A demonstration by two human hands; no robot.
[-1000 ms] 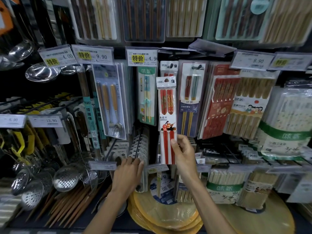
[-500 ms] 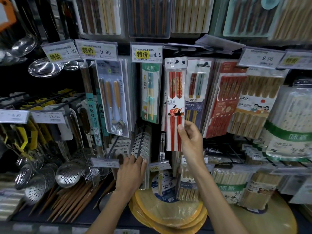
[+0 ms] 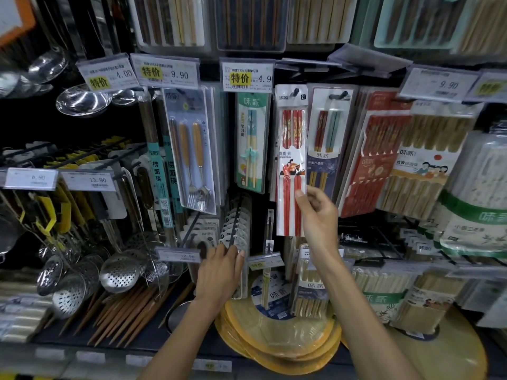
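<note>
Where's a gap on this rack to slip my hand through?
Dark gap below the green training chopsticks pack, between the small stacked packs and the red chopsticks pack the right hand holds. Another under the ladles. Rightward, hanging sets overlap tightly.

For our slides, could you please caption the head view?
Right hand holds red chopstick pack at its peg; left hand touches lower packs.

Red chopsticks (image 3: pixel 291 171), gold-patterned tops; white pack; yellow mats (image 3: pixel 277 341).
</note>
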